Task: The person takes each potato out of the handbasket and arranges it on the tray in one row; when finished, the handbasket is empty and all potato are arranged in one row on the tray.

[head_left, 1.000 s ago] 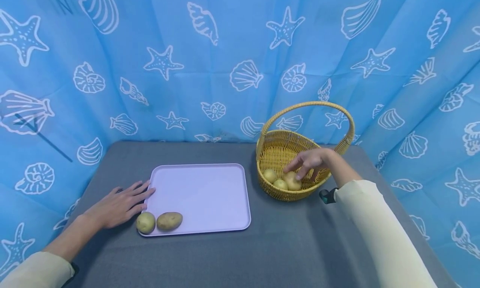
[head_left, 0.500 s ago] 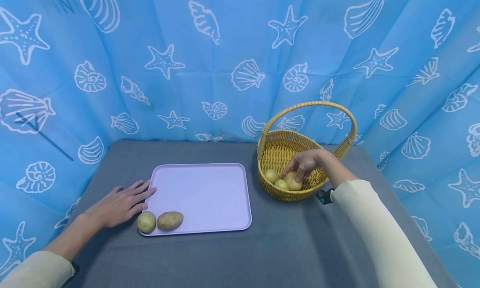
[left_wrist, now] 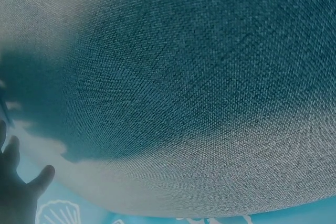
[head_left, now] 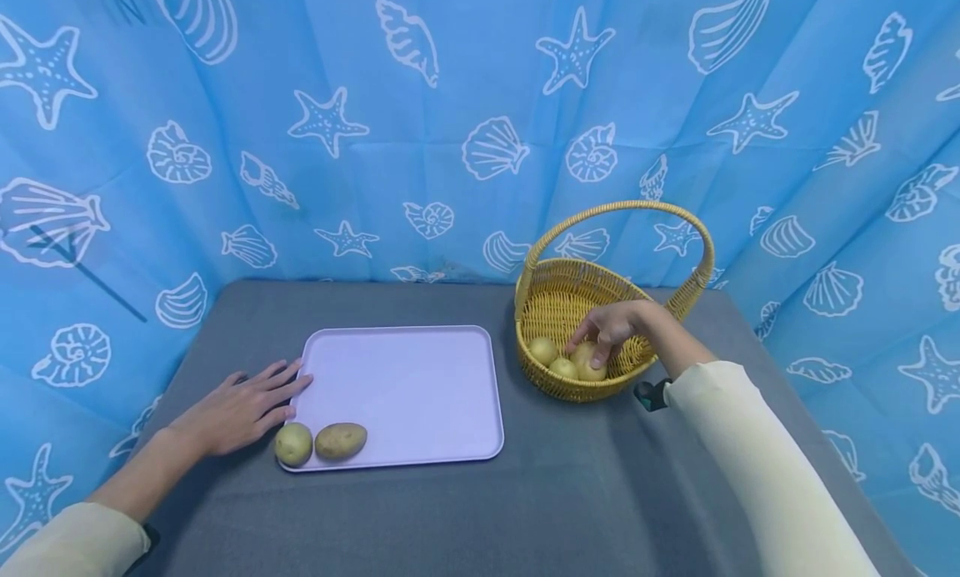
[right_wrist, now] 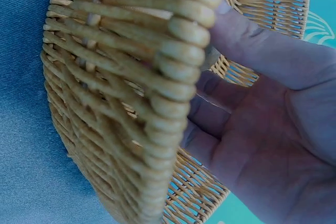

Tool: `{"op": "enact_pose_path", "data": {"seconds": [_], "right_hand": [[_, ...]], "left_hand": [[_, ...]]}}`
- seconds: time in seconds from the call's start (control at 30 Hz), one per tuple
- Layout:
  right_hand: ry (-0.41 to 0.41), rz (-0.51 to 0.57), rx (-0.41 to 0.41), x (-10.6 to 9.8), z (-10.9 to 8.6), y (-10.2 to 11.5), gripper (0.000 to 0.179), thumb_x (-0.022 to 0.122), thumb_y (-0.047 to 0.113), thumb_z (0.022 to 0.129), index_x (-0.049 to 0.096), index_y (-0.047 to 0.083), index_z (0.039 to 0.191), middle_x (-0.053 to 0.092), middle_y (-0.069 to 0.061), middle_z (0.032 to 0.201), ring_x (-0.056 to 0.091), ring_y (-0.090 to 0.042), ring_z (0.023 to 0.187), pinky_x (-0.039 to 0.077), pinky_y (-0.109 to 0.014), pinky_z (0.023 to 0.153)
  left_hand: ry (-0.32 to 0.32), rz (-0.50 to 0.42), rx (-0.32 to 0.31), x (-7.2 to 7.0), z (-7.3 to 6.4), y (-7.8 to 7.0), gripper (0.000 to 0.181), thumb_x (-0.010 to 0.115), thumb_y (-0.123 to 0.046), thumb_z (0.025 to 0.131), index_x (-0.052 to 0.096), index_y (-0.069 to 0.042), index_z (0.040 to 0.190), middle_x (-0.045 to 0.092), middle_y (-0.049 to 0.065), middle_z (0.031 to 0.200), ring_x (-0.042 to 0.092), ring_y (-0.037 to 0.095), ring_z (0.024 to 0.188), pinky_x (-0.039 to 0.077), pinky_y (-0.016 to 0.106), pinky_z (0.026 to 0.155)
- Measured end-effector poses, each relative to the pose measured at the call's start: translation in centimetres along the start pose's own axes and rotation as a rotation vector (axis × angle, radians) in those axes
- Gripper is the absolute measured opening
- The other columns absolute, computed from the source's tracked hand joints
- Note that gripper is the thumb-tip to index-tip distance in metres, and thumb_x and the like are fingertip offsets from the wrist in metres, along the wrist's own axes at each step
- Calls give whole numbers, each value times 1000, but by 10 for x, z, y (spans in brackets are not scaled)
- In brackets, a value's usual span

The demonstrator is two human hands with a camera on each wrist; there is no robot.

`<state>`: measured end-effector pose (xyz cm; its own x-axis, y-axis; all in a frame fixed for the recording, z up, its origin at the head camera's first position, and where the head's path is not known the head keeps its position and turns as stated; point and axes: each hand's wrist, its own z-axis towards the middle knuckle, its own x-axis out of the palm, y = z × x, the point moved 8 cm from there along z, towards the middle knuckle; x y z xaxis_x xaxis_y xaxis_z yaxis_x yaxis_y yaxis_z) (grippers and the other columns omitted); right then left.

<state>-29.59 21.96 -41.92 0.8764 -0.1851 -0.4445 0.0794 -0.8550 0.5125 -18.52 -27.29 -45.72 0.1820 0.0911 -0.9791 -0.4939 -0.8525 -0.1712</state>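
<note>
Blue curtain (head_left: 442, 77), printed with white shells and starfish, is filling the whole background and wrapping round both sides. Grey-clothed desk (head_left: 525, 519) is spreading beneath everything, its far edge running along the foot of the curtain. Yellow woven basket (head_left: 551, 306) is standing upright toward the far right of the desk, its tall handle arching overhead. Pale lilac tray (head_left: 412, 393) is lying flat left of the basket, a strip of grey cloth showing between the two. Cream right sleeve (head_left: 757, 460) is crossing the right side of the desk; cream left sleeve (head_left: 86, 539) is showing only at the lower left corner. Left hand (head_left: 243, 410) is resting palm down at the tray's left rim, its fingers lying wide apart, fingertips reaching just over the edge. Right hand (head_left: 615, 327) is dipping into the basket, its fingers holding the rightmost potato (head_left: 587, 364) from above, thumb on the near side; in the right wrist view the woven rim is hiding the fingertips. Oblong potato (head_left: 341, 441) is lying on the tray near its front edge. Round potato (head_left: 292, 444) is sitting just left of it, at the tray's near left corner. Two pale round potatoes (head_left: 542, 351) are sitting in the basket, left of the held one. Small dark device (head_left: 651, 393) is showing at the right cuff.
</note>
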Motion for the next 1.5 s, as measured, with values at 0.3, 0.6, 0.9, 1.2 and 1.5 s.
{"op": "enact_pose_path", "data": {"seconds": [0.3, 0.6, 0.9, 1.2, 1.5], "right_hand": [[-39, -59, 5, -2, -1, 1, 63, 81, 12, 82, 55, 1, 139, 55, -21, 129, 60, -25, 111, 55, -36, 91], [-108, -166, -119, -12, -16, 16, 60, 80, 15, 83, 57, -3, 136, 61, -15, 121, 59, -22, 99, 54, -34, 79], [-271, -153, -347, -33, -45, 51, 64, 79, 19, 83, 55, -4, 137, 61, -18, 131, 56, -35, 119, 43, -53, 102], [-229, -120, -555, -15, -54, 105, 59, 79, 13, 85, 56, -4, 137, 66, -12, 118, 66, -24, 97, 56, -36, 84], [-182, -133, -661, 28, -34, 159, 56, 82, 11, 82, 61, 2, 134, 64, -11, 124, 64, -22, 103, 55, -39, 88]], "left_hand": [[5, -9, -2, -2, 1, -1, 56, 46, -43, 105, 43, -14, 152, 35, 17, 158, 30, 44, 143, 27, 76, 102], [21, -6, -9, -2, 3, -1, 57, 45, -46, 105, 42, -15, 153, 35, 17, 158, 29, 44, 144, 26, 76, 103], [20, -5, -10, -1, 3, -2, 57, 45, -45, 105, 42, -14, 152, 35, 18, 157, 29, 44, 144, 26, 76, 103], [17, -9, -7, -1, 1, -2, 57, 45, -45, 104, 43, -14, 152, 35, 18, 157, 29, 45, 143, 26, 76, 102], [18, -15, -10, -1, 0, -2, 56, 45, -44, 105, 43, -14, 152, 35, 18, 158, 29, 45, 143, 26, 76, 102]]}}
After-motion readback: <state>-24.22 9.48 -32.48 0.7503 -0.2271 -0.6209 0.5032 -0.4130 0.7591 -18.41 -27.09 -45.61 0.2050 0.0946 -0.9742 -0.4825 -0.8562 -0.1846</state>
